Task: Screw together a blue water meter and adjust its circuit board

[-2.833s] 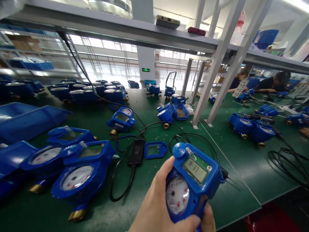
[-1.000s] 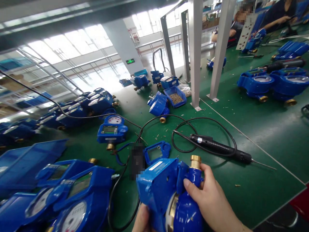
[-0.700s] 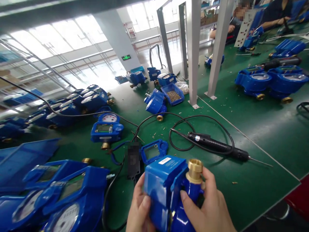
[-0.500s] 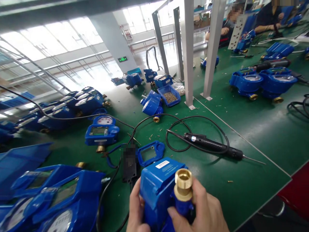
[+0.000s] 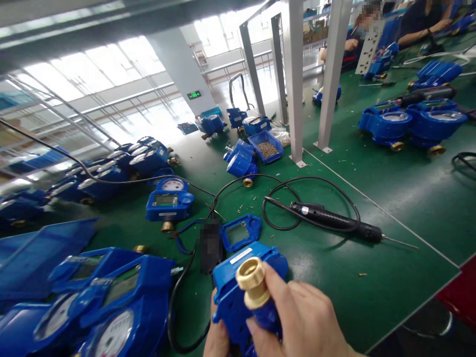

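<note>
At the bottom middle, a blue water meter [image 5: 230, 310] is held between my two hands above the bench. Its threaded brass end [image 5: 256, 282] points up toward me, and a white label strip shows on the housing. My right hand [image 5: 303, 315] is closed around the pipe end, with a finger against the brass. My left hand [image 5: 216, 339] grips the housing from its left side, partly hidden by the meter. Just beyond lies a loose blue cover frame [image 5: 226, 243] with a window. To the right, a black electric screwdriver [image 5: 334, 220] rests inside its looped cable.
Several blue meters [image 5: 126, 307] crowd the left side. One meter [image 5: 169, 203] stands past the black box-like object [image 5: 211, 250]. Small screws fill a blue bin [image 5: 267, 148] by the metal posts [image 5: 295, 99]. Two meters [image 5: 385, 124] sit at right; co-workers [image 5: 420, 29] are beyond.
The meter has turned in my hands, so its brass end now tilts to the left and more of its underside shows. The whole view has shifted slightly, with bench items appearing further right.
</note>
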### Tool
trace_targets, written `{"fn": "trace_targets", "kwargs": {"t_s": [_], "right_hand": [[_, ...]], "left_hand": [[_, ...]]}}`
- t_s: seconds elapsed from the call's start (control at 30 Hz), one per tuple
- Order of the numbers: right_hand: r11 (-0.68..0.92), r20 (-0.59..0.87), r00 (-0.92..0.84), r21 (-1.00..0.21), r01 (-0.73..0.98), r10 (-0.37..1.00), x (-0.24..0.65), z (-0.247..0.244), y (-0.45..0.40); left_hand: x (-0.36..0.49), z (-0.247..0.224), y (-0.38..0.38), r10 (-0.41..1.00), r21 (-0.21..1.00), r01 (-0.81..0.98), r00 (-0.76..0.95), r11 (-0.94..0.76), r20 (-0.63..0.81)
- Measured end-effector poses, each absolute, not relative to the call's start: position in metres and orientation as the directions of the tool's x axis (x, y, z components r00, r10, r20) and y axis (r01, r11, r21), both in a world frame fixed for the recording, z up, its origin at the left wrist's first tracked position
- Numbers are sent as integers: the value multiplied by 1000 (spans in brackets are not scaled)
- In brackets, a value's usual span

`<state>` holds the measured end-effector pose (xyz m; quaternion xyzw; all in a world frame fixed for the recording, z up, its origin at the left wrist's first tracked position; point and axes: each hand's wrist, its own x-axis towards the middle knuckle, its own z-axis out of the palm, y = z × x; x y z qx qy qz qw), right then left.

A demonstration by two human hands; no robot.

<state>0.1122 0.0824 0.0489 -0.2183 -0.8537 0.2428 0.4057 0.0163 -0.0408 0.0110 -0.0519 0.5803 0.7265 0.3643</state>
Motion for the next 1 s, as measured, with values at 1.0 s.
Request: {"fn": "trace_targets", "kwargs": {"t_s": [1.0], "right_hand": [[-10,-94,-801,-994,109,592,142,58,126]], "left_hand": [[46,52,-16,669,749,-641,-631,-165,-392]]}}
